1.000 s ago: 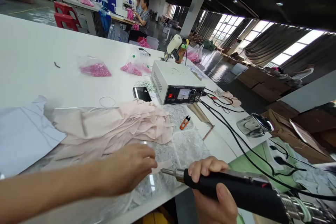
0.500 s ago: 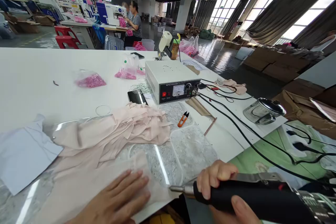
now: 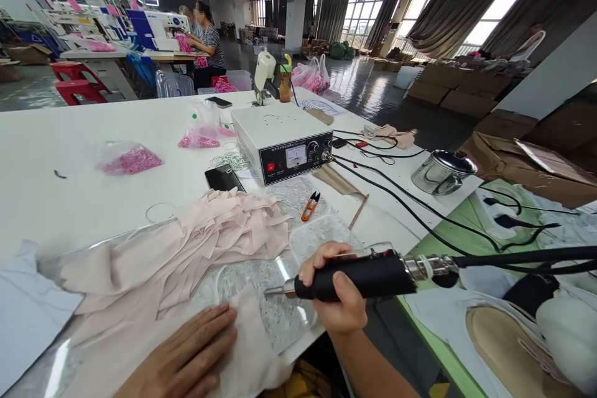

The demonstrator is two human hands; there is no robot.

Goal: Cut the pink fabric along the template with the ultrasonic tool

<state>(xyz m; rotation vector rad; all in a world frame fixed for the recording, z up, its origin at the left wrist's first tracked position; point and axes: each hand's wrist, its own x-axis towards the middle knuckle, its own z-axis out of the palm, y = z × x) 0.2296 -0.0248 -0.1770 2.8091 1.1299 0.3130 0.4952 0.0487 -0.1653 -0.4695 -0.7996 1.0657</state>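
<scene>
My left hand (image 3: 186, 351) lies flat, fingers stretched, on pale pink fabric (image 3: 252, 342) at the table's near edge. My right hand (image 3: 338, 292) is wrapped round a black handheld tool (image 3: 368, 277) with a metal tip. The tip points left, beside the fabric's edge and above a clear, speckled mat (image 3: 247, 273). More pale pink strips (image 3: 228, 224) lie heaped beyond my left hand. Cables run from the tool to the right.
A white control box (image 3: 284, 137) stands behind the mat, with orange snips (image 3: 310, 206) before it. Also on the table are a phone (image 3: 224, 179), bags of pink pieces (image 3: 130, 158), a metal mug (image 3: 444, 171) and white fabric (image 3: 32, 305). A person (image 3: 212, 43) sits far back.
My right hand has lifted the tool up and left, and its tip has moved away from the fabric's near corner. My left hand still rests on the fabric. The view has shifted.
</scene>
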